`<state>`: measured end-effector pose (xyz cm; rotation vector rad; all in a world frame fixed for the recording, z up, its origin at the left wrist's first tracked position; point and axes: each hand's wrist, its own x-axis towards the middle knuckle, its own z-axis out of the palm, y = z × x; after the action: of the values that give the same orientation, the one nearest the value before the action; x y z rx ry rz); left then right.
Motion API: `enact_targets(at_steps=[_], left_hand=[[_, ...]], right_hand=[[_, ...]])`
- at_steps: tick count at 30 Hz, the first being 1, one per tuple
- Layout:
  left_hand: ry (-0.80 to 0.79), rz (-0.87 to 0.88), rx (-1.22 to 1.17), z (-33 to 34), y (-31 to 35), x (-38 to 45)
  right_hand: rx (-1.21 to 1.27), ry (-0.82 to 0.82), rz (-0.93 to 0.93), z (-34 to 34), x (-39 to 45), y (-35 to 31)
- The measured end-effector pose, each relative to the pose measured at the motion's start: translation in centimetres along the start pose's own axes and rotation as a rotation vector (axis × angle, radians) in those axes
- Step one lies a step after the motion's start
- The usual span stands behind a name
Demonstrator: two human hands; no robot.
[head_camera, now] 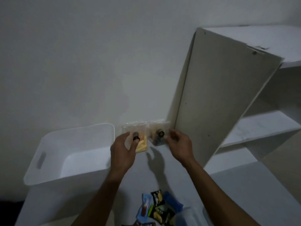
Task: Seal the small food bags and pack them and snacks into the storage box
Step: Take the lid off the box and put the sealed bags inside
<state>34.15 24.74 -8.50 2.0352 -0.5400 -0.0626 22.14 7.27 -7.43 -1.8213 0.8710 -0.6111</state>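
Clear plastic, crinkled: two small food bags are standing against the wall at mid-frame, each with a dark round clip or knob on its front. The left hand [124, 151] is reaching onto the left bag [140, 137], the one holding pale yellow sticks; thumb and forefinger are closing around the dark clip [136, 138], the grip pinching it. The right hand [178, 144] is coming to the right bag [158, 135], which holds darker contents; its fingers are curled at the bag's right edge, touching or nearly so, and I cannot tell whether that grip is actually holding plastic.

Outward from the hands: the white storage box [40, 162] is sitting just left of the left bag, in the lower left of the frame, open and seemingly with nothing in it yet. A loose heap of wrapped snacks [160, 207] is lying on the white counter [236, 193] at bottom centre, well apart from the bags. A white shelf unit [228, 95] is standing at the right, its side panel beside the right bag.

Judgement: sealing step is underway, packing not yet begun. Next move is likely calling for pressing each bag's mouth shut with the clip, steadying the flimsy film with the other hand, then lifting the bags leftward into the box. Whether either bag is already sealed is unclear, since the frame is blurred.
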Motion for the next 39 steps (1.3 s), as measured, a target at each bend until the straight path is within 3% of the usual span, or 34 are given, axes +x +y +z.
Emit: enact_targets(at_steps=[5,14,22,29,33,39], left_hand=[[0.093,-0.047,0.091,3.0,-0.9,6.7],[0.054,-0.308,0.137,7.9,-6.3,13.1],[0.169,-0.372,0.095,9.6,-7.9,13.5],[0.08,-0.448,0.043,9.8,-7.6,14.1],[0.115,-0.507,0.0,10.2,-7.7,14.3],[0.072,-0.39,0.109,9.8,-7.5,13.6]], right_hand=[[-0.064,0.001,-0.04,0.6,9.5,2.1],[-0.124,-0.09,0.029,3.9,17.4,8.2],[-0.185,-0.176,-0.021,4.8,18.1,9.6],[-0.26,-0.202,-0.054,5.1,18.5,9.3],[-0.25,-0.199,-0.07,5.4,18.6,9.6],[-0.316,-0.244,-0.086,5.1,18.8,9.7]])
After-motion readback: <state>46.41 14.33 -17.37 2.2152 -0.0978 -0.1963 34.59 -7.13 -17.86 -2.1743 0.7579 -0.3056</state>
